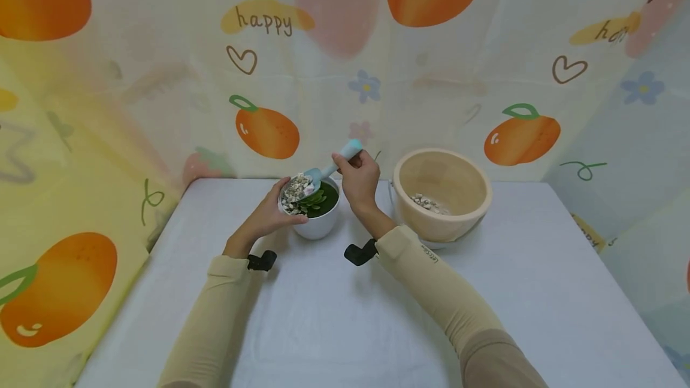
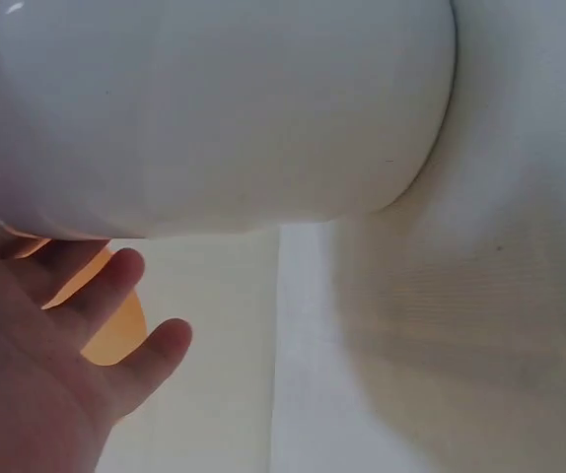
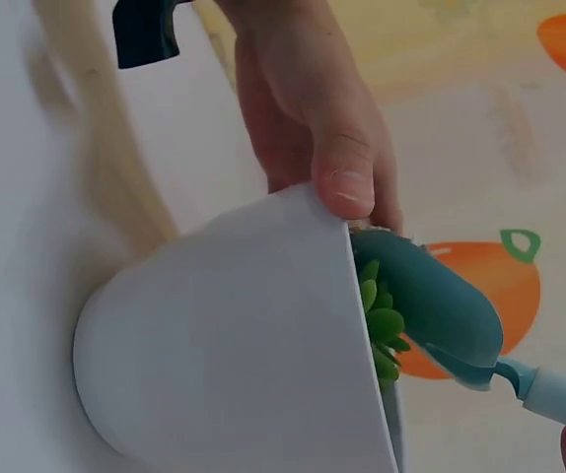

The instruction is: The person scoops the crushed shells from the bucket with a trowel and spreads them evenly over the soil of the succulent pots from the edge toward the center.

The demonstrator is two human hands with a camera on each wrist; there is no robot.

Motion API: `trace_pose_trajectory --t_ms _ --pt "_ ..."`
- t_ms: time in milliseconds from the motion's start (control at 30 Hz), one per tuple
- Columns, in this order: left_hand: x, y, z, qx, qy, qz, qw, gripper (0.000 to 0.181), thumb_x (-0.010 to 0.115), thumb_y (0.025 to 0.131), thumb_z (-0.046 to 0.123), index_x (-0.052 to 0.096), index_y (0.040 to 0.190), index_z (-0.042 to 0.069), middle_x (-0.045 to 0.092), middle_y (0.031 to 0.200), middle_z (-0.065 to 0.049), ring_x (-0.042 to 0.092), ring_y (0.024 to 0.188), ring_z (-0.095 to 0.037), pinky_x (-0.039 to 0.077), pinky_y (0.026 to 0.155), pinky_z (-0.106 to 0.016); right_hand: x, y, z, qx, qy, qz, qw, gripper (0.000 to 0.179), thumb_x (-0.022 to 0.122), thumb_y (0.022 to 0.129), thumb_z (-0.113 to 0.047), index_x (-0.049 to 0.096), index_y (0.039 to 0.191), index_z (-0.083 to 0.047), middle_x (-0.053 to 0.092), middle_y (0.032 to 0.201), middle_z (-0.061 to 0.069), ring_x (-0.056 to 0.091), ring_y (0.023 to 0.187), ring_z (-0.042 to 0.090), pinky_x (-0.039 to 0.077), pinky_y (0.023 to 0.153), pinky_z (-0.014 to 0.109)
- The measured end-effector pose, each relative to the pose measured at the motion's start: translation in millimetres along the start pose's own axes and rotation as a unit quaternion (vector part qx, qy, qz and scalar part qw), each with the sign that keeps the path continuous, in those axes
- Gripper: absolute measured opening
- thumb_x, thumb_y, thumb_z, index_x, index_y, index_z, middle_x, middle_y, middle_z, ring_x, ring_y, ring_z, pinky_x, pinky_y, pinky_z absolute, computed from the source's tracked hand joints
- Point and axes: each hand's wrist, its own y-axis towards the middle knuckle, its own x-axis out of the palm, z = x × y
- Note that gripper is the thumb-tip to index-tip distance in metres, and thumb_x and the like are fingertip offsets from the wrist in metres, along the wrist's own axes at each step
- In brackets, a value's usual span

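A white flower pot [image 1: 318, 229] stands on the table, with a green succulent [image 1: 314, 201] and pale gravel [image 1: 295, 190] at its top. My left hand [image 1: 269, 213] holds the pot's left side, thumb at the near rim in the right wrist view; some of its fingers [image 2: 106, 296] stand off the wall in the left wrist view. Above the pot's right side, my right hand [image 1: 360, 181] grips the handle of a small light-blue trowel [image 1: 346, 154]. The trowel's scoop [image 3: 441, 301] is tilted down over the plant, partly covering it.
To the right stands a large beige pot [image 1: 439, 226] with some gravel [image 1: 427, 203] on its bottom. A white cloth covers the table [image 1: 323, 322]. Behind it hangs a fruit-printed curtain [image 1: 431, 106].
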Motion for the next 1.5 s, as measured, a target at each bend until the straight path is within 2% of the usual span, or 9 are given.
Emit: trace_pose_trajectory --t_ms 233,467,567,667,767,867,1033,1233,1500 --pt "11.0 -5.2 1.5 0.000 -0.021 0.037 0.9991 0.113 0.085 0.073 0.033 0.012 0.156 0.011 0.023 0.159 -0.016 0.024 0.146 -0.035 0.019 0.118 -0.059 -3.5 -0.8 7.4 0.011 0.012 -0.002 0.9999 0.024 0.072 0.088 -0.011 0.064 0.100 0.008 0.071 0.094 0.022 0.071 0.094 0.029 0.059 0.078 0.027" --pt "20.5 -11.9 5.9 0.000 -0.010 0.072 0.9974 0.111 0.086 0.071 0.036 0.018 0.154 0.008 0.030 0.155 -0.018 0.029 0.142 -0.035 0.025 0.116 -0.058 -4.8 -6.5 14.4 0.011 0.015 0.003 0.9998 0.022 0.072 0.088 -0.012 0.064 0.098 0.006 0.070 0.092 0.023 0.070 0.085 0.021 0.059 0.080 0.036" --pt "17.7 -12.2 7.9 -0.008 0.010 0.061 0.9980 0.113 0.086 0.071 0.039 0.017 0.154 0.007 0.030 0.154 -0.020 0.030 0.140 -0.037 0.027 0.115 -0.059 -4.9 -7.8 15.4 0.003 0.015 0.002 0.9999 0.021 0.072 0.087 -0.011 0.064 0.096 0.006 0.070 0.090 0.024 0.070 0.082 0.018 0.059 0.081 0.041" --pt "12.0 -9.0 9.1 -0.008 0.020 0.036 0.9991 0.115 0.085 0.071 0.038 0.013 0.155 0.006 0.026 0.155 -0.021 0.027 0.141 -0.039 0.025 0.114 -0.062 -4.8 -8.2 15.1 -0.004 0.009 0.003 0.9999 0.020 0.073 0.087 -0.011 0.064 0.096 0.006 0.070 0.090 0.024 0.070 0.082 0.018 0.059 0.079 0.039" --pt "8.3 -6.3 9.2 -0.010 0.012 0.014 0.9998 0.117 0.085 0.072 0.036 0.009 0.156 0.007 0.021 0.158 -0.021 0.024 0.144 -0.039 0.022 0.116 -0.062 -4.3 -8.7 14.8 -0.005 0.008 0.003 1.0000 0.021 0.072 0.088 -0.011 0.064 0.097 0.006 0.070 0.092 0.024 0.070 0.084 0.019 0.060 0.078 0.035" --pt "8.3 -6.4 8.7 -0.018 0.001 0.013 0.9998 0.117 0.085 0.072 0.036 0.008 0.156 0.010 0.020 0.159 -0.019 0.024 0.144 -0.038 0.021 0.117 -0.061 -3.8 -10.1 14.1 -0.003 0.013 -0.003 0.9999 0.022 0.071 0.089 -0.012 0.064 0.098 0.007 0.069 0.093 0.024 0.070 0.086 0.021 0.059 0.079 0.033" --pt "11.7 -9.5 7.0 -0.019 0.000 0.036 0.9992 0.116 0.086 0.071 0.036 0.011 0.156 0.009 0.024 0.157 -0.019 0.026 0.142 -0.038 0.022 0.116 -0.062 -3.3 -13.4 13.1 -0.003 0.012 -0.009 0.9999 0.024 0.072 0.088 -0.014 0.064 0.098 0.006 0.069 0.094 0.024 0.070 0.088 0.024 0.059 0.078 0.029" --pt "17.6 -12.7 5.3 -0.028 0.002 0.059 0.9978 0.117 0.086 0.069 0.044 0.013 0.156 0.012 0.027 0.155 -0.018 0.029 0.140 -0.036 0.027 0.113 -0.062 -2.4 -14.9 9.4 -0.015 0.007 -0.009 0.9998 0.022 0.073 0.087 -0.013 0.064 0.095 0.005 0.070 0.092 0.021 0.070 0.085 0.018 0.059 0.077 0.028" --pt "23.3 -16.1 8.6 -0.005 0.006 0.101 0.9949 0.114 0.086 0.069 0.043 0.018 0.154 0.006 0.031 0.153 -0.019 0.030 0.140 -0.036 0.028 0.114 -0.059 -3.7 -12.5 4.9 -0.031 0.004 0.000 0.9995 0.023 0.074 0.086 -0.012 0.064 0.095 0.007 0.070 0.091 0.024 0.070 0.082 0.019 0.059 0.074 0.026"
